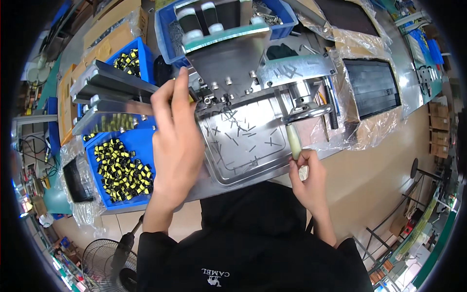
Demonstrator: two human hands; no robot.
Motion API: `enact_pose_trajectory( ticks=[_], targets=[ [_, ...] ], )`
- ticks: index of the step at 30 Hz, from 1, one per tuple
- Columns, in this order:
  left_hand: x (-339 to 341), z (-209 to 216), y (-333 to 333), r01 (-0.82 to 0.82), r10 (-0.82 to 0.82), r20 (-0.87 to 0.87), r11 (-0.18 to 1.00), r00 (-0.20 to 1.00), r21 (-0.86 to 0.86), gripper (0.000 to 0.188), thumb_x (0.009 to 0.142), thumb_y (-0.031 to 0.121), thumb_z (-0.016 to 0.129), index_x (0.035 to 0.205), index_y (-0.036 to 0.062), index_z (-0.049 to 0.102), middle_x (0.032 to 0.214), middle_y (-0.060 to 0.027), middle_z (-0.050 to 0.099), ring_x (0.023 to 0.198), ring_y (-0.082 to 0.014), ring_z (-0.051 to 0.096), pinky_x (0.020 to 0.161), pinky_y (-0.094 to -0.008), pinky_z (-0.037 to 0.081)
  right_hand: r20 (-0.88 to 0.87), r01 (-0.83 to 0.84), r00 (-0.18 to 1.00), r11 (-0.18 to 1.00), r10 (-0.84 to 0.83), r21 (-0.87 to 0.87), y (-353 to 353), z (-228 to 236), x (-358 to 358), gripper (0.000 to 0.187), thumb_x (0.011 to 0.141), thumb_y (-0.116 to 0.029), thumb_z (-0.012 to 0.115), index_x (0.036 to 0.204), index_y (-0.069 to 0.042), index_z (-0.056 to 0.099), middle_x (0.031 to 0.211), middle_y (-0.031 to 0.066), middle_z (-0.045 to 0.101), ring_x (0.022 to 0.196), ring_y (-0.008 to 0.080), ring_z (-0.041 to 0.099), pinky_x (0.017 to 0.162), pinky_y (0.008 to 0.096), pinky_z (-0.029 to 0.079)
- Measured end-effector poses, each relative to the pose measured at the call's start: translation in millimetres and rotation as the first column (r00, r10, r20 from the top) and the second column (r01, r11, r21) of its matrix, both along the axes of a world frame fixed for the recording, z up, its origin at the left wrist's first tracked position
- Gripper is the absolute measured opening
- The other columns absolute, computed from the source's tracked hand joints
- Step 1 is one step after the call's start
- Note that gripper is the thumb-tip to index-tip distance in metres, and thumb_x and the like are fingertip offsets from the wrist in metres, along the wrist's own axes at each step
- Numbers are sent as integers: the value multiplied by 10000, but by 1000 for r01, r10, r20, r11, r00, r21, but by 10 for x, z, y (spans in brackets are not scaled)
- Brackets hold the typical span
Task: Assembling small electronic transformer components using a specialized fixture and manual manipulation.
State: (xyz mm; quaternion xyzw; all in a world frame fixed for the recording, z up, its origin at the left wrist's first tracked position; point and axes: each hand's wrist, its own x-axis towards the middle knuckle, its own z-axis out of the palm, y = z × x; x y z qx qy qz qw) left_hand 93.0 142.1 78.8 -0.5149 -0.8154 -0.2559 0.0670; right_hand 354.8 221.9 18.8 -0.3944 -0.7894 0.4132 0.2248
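A metal bench machine (228, 58) stands in front of me, with a round handwheel (306, 113) on its right side. My right hand (309, 179) grips the lower end of the wheel's pale green crank handle (293, 138). At the machine's left side, my left hand (177, 134) reaches up with bent fingers to the small metal fixture (206, 100). A bit of yellow shows beside those fingertips, but what they pinch is mostly hidden. Below the fixture, a metal tray (253, 146) holds many thin dark strips.
A blue bin (148, 168) of small black-and-yellow parts stands left of the tray, with another blue bin (142, 58) behind it. Slanted metal chutes (114, 90) extend left from the machine. At right lies a plastic-lined box (372, 87) of dark strips. A fan (109, 263) stands at lower left.
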Motion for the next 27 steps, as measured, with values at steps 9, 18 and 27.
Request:
enact_pose_trajectory(
  ticks=[9,18,27],
  targets=[
    [360,-216,-455,-152,-455,874,889,-171,432,410,977,-46,581,1371,-74,471,1266,-241,530,937,-290,736,748,-333,635,139,-55,990,972,23,229,24,-105,36,259,858,69,698,1008,-4,501,860,130,568,743,261,601,705,350,500],
    [389,-854,-848,-504,-618,571,781,-540,368,293,1016,231,649,1138,-6,529,1287,-276,574,961,-316,735,811,-369,636,167,-112,985,867,34,486,82,-54,-97,445,745,104,727,1137,7,539,965,153,593,842,329,602,755,381,502],
    [364,-895,-813,-431,-597,562,802,-572,413,325,933,145,721,1178,26,543,1245,-271,593,878,-242,677,742,-305,563,-1,77,996,872,-87,483,101,-32,146,342,866,71,699,1155,32,520,1023,118,577,960,238,617,923,358,513]
  ],
)
